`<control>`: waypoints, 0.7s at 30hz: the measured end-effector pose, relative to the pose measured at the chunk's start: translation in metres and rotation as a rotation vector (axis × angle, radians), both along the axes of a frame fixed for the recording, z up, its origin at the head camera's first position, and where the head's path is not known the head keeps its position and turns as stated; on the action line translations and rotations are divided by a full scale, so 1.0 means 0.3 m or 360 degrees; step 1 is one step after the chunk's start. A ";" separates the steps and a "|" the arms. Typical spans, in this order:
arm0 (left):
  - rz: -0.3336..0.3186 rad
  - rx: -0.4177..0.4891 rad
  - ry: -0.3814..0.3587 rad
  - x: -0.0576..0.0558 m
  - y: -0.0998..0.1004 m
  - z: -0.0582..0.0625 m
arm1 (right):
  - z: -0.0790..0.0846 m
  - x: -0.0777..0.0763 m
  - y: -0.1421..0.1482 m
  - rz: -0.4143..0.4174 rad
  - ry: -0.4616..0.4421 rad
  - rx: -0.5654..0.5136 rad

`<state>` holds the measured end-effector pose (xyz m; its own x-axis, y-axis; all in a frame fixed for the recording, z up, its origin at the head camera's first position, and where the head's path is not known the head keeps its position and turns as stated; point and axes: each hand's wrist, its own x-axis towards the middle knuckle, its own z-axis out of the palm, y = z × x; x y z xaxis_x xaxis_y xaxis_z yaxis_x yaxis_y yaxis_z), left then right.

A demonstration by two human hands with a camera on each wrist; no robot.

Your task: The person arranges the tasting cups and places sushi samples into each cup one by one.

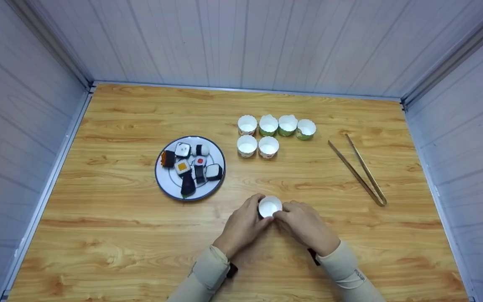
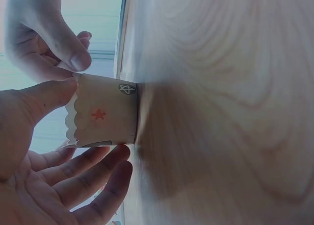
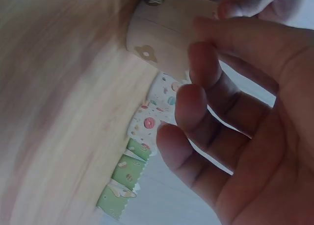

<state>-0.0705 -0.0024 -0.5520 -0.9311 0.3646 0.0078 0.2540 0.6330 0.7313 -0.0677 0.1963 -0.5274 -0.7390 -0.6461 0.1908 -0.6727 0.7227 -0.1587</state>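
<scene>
A paper baking cup (image 1: 270, 206) with a white inside and scalloped rim stands upright on the table near the front middle. In the left wrist view, small star prints show on the cup's wall (image 2: 105, 112), and its base meets the wood. My left hand (image 1: 243, 222) grips it from the left, thumb at the rim and fingers along the side. From the right, my right hand (image 1: 304, 224) pinches the rim between thumb and index finger; its other fingers (image 3: 191, 107) are bent beside the cup in the right wrist view.
Several patterned paper cups (image 1: 268, 146) stand in two rows behind the hands. To the left is a blue-rimmed plate (image 1: 164, 184) of toy sushi pieces (image 1: 188, 183). Metal tongs (image 1: 361, 176) lie spread at right. White panel walls (image 1: 241, 46) border the table (image 1: 111, 235).
</scene>
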 end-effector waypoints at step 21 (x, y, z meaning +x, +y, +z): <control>0.0017 -0.0016 -0.0015 -0.001 0.001 -0.002 | -0.041 -0.031 0.021 0.0068 0.0136 -0.0168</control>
